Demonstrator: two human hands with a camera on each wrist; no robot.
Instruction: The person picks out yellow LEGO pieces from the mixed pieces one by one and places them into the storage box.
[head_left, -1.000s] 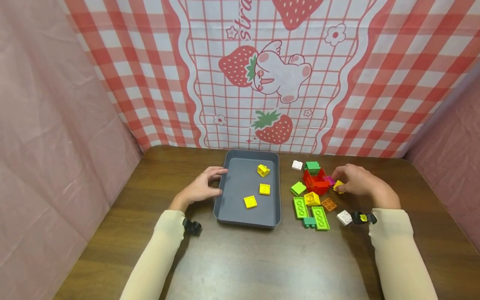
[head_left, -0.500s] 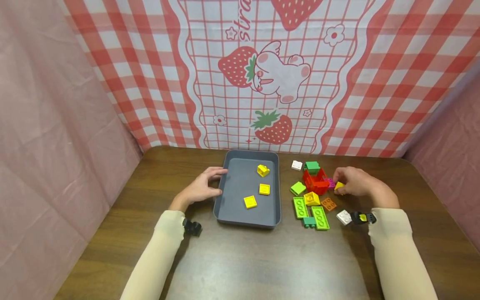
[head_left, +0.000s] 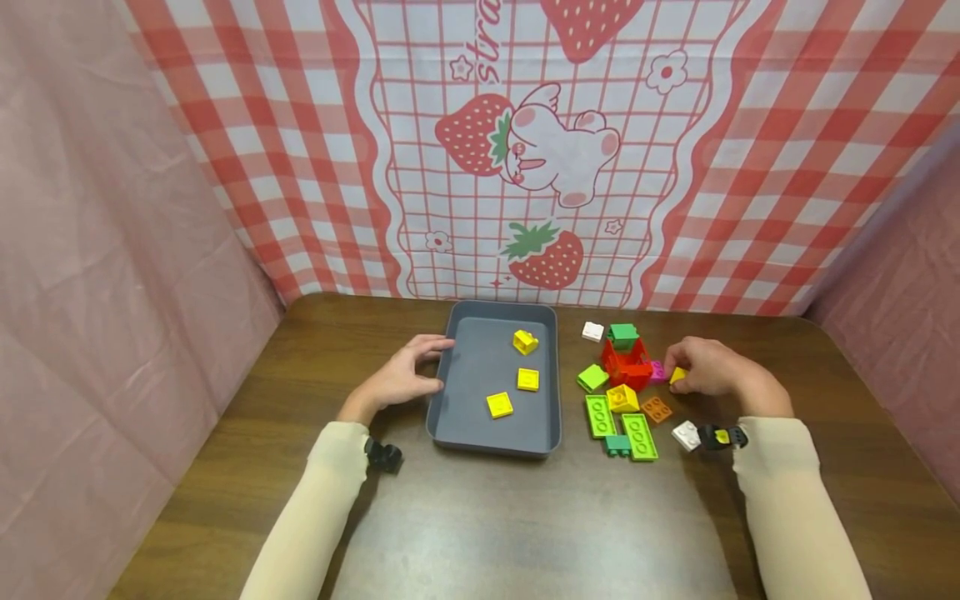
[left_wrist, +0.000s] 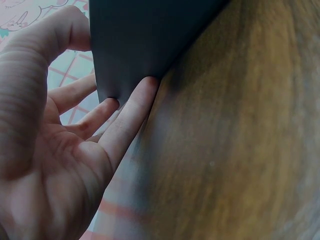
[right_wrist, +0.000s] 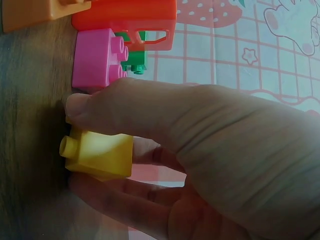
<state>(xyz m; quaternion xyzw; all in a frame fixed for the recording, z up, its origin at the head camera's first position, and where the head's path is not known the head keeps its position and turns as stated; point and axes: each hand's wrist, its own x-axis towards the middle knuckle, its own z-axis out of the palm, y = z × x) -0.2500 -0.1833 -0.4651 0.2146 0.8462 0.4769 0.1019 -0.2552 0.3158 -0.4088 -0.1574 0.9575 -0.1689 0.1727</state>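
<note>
Yellow and stubby, the block (head_left: 678,377) is pinched between the thumb and fingers of your right hand (head_left: 711,367), which stand apart only by its width, just beside the pink brick (head_left: 657,372); whether it touches the table (head_left: 525,525) cannot be told. Left of the pink brick stands the red piece (head_left: 634,375), with an orange brick (head_left: 657,409) nearer you and a white brick (head_left: 686,435) by your right wrist. Your left hand (head_left: 401,372), fingers extended and spread, gripping nothing, touches the left wall of the grey tray (head_left: 468,367), in which three yellow pieces (head_left: 528,379) lie separately.
</note>
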